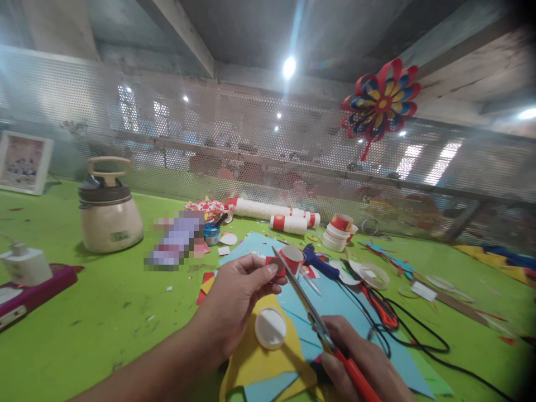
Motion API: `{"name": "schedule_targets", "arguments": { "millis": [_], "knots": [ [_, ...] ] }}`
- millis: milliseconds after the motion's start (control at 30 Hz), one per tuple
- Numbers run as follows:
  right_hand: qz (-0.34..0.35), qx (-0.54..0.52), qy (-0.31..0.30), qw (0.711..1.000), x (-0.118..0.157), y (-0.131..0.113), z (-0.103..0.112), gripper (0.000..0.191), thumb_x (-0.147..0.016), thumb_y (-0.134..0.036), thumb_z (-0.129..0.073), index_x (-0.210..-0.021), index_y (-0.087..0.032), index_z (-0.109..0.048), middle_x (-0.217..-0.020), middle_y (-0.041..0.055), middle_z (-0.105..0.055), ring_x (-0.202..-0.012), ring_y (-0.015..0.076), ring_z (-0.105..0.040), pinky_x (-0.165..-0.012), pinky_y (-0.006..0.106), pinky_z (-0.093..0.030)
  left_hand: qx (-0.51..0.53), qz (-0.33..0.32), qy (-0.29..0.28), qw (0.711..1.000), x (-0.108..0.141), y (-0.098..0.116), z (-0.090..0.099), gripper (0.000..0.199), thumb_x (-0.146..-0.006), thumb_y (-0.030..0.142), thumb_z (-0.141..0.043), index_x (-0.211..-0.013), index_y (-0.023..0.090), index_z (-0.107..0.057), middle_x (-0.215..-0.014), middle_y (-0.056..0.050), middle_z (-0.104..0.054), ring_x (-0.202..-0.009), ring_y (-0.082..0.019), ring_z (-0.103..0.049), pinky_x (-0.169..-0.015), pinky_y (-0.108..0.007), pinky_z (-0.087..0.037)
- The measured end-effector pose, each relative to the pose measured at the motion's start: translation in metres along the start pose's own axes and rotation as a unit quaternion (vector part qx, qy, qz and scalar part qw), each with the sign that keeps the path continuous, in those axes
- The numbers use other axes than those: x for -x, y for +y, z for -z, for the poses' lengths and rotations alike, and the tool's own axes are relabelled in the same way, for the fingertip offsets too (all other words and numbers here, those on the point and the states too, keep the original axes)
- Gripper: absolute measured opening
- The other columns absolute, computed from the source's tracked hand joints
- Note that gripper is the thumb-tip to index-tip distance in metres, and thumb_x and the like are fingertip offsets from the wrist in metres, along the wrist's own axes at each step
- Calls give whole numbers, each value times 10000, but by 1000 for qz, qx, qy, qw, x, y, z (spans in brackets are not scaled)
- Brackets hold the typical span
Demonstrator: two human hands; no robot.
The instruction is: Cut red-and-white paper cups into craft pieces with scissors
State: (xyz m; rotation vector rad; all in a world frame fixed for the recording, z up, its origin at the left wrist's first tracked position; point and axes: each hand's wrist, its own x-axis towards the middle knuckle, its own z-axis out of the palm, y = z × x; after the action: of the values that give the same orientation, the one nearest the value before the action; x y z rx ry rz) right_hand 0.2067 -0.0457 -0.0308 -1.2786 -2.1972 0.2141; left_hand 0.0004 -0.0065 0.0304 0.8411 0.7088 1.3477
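Observation:
My left hand (237, 296) pinches a small red piece of paper (274, 267) between thumb and fingers, above the middle of the table. In my right hand (355, 346) is a pair of scissors (307, 306) with red handles. Their blades point up and away, with the tips beside the red piece; I cannot tell whether they touch it. Under my hands lies a yellow sheet (247, 363) with a round white disc-like piece (270, 329) on it. A cut paper cup (292, 258) stands just behind the blades, over light blue sheets (335, 304).
A blue glue gun (320, 262) with a black cord (419, 343) lies to the right, near a red-handled tool (380, 307) and a tape roll (372, 274). Paper cups (288, 224) lie behind. To the left are a beige pot (111, 223) and a power strip (37, 296).

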Motion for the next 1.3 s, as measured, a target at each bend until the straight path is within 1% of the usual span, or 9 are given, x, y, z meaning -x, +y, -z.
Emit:
{"name": "schedule_targets", "arguments": {
  "millis": [100, 200, 333, 533, 700, 833, 967, 1133, 1300],
  "knots": [
    [4, -2, 35, 999, 0, -3, -1, 171, -911, -379, -419, -1037, -272, -465, -651, -28, -608, -540, 147, -576, -514, 221, -437, 4, 2, -3, 1000, -1, 1, 0, 125, -679, 131, -723, -622, 103, -616, -697, -60, -627, -627, -119, -563, -623, -225, -450],
    [-17, -51, 47, 997, -4, -6, 1, 207, -899, -416, -422, -1014, -253, -477, -712, -8, -634, -568, 151, -594, -508, 223, -442, 1, 1, -16, 1000, -2, 0, 2, 135, -691, 147, -720, -624, 108, -609, -705, -60, -637, -648, -122, -572, -626, -222, -447],
    [-26, -105, 4, 994, -11, -4, 8, 270, -905, -470, -376, -979, -233, -482, -665, -2, -585, -657, 176, -606, -573, 249, -468, -26, 11, -49, 998, -3, 0, 5, 154, -686, 173, -732, -626, 115, -604, -688, -61, -650, -624, -122, -572, -618, -233, -441],
    [27, -157, -67, 985, -15, 4, 43, 462, -885, -602, -336, -1043, -219, -540, -657, 12, -582, -543, 150, -537, -499, 244, -465, -67, 20, -126, 990, -10, 8, 17, 138, -695, 173, -739, -647, 117, -622, -678, -49, -665, -630, -119, -595, -588, -218, -420],
    [22, -124, -161, 979, -10, 7, 74, 316, -883, -471, -478, -1109, -261, -549, -850, 38, -643, -693, 178, -619, -608, 263, -537, -99, 65, -191, 974, -13, 15, 23, 124, -677, 147, -748, -667, 108, -631, -671, -46, -680, -629, -130, -621, -570, -214, -409],
    [42, -109, -182, 976, -9, 6, 81, 244, -879, -369, -513, -1116, -318, -540, -946, 23, -656, -771, 186, -644, -671, 265, -558, -134, 77, -210, 965, -12, 18, 24, 129, -671, 170, -749, -675, 91, -647, -632, -56, -678, -605, -136, -616, -574, -228, -423],
    [50, -98, -172, 979, -7, 7, 79, 237, -884, -380, -500, -1118, -350, -531, -937, 7, -662, -764, 183, -649, -662, 266, -566, -159, 82, -210, 961, -12, 19, 25, 140, -668, 185, -748, -667, 92, -643, -653, -65, -682, -604, -134, -606, -577, -231, -425],
    [9, -119, -108, 987, 1, 8, 70, 332, -865, -556, -456, -1095, -350, -577, -949, 19, -680, -756, 199, -659, -631, 293, -574, -182, 83, -200, 959, -13, 19, 25, 168, -666, 215, -752, -670, 97, -633, -647, -69, -680, -576, -123, -578, -567, -233, -420],
    [-19, -98, -94, 991, 2, 7, 69, 349, -825, -540, -522, -1087, -328, -612, -1025, 34, -685, -834, 235, -673, -659, 313, -588, -182, 91, -194, 960, -13, 18, 24, 179, -655, 226, -758, -661, 96, -635, -610, -71, -681, -540, -113, -566, -558, -226, -423]
  ]
}}
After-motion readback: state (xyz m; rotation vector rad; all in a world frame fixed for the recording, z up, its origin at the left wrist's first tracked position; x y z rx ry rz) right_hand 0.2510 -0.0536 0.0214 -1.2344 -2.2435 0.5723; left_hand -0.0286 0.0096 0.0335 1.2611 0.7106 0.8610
